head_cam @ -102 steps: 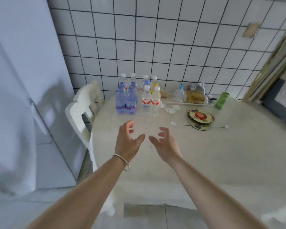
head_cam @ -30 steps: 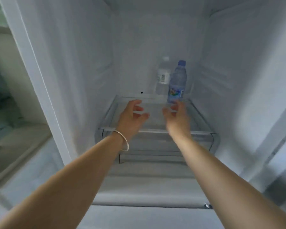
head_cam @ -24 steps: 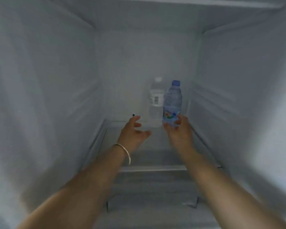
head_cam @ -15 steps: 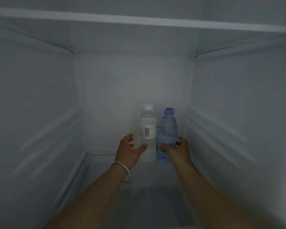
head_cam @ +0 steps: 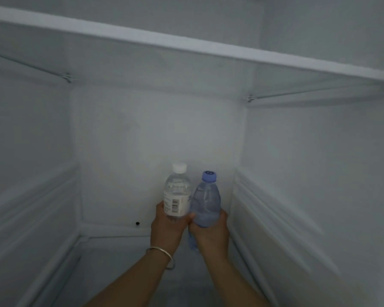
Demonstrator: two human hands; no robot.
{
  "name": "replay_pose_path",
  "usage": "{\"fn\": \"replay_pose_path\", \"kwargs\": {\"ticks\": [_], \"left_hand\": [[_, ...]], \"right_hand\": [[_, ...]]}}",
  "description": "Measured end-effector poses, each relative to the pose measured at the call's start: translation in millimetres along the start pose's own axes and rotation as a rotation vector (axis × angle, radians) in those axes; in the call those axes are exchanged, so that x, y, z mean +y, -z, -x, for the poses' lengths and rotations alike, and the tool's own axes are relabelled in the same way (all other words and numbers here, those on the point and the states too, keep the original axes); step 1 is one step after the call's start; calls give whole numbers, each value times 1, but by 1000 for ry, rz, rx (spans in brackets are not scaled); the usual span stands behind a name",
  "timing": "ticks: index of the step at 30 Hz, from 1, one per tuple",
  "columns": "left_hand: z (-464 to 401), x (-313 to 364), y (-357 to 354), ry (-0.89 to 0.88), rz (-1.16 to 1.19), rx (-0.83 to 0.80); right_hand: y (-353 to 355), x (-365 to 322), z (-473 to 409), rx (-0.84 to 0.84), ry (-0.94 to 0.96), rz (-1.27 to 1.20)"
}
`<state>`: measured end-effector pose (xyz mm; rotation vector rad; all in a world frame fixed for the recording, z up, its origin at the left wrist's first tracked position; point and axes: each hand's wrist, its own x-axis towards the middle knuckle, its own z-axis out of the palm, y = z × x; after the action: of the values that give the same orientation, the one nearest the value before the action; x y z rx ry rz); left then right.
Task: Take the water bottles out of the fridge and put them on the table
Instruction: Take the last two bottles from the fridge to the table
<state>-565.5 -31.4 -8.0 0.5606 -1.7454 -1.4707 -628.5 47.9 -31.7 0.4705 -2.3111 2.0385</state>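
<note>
Wrapping each grip, left hand (head_cam: 167, 229) clutches clear bottle (head_cam: 177, 193), right hand (head_cam: 211, 234) blue bottle (head_cam: 206, 204).

The fridge interior (head_cam: 160, 134) is dimly and evenly lit, with a grey-blue cast. No lamp or glare is seen. The back wall is rendered slightly brighter than the side walls. Soft blur is noted throughout, strongest along the side-wall ribs (head_cam: 282, 209). The shelf edge (head_cam: 186, 44) is bent by wide-angle distortion.

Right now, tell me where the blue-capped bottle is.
The blue-capped bottle is deep inside the fridge, gripped by the right hand, touching the white-capped bottle on its left.
</note>
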Motion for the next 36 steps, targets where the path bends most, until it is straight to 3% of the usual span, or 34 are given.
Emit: {"fn": "replay_pose_path", "kwargs": {"ticks": [7, 15, 21, 25, 36], "left_hand": [[40, 17, 37, -62, 25, 17], [138, 53, 102, -71, 139, -24], [272, 89, 144, -142, 120, -185], [364, 109, 154, -136, 193, -335], [582, 164, 93, -148, 337, -677]], "right_hand": [[9, -31, 62, 27, 143, -108], [51, -62, 189, 40, 356, -22], [111, -80, 335, 294, 303, 22], [165, -85, 419, 378, 241, 41], [360, -85, 592, 615, 215, 122]]}}
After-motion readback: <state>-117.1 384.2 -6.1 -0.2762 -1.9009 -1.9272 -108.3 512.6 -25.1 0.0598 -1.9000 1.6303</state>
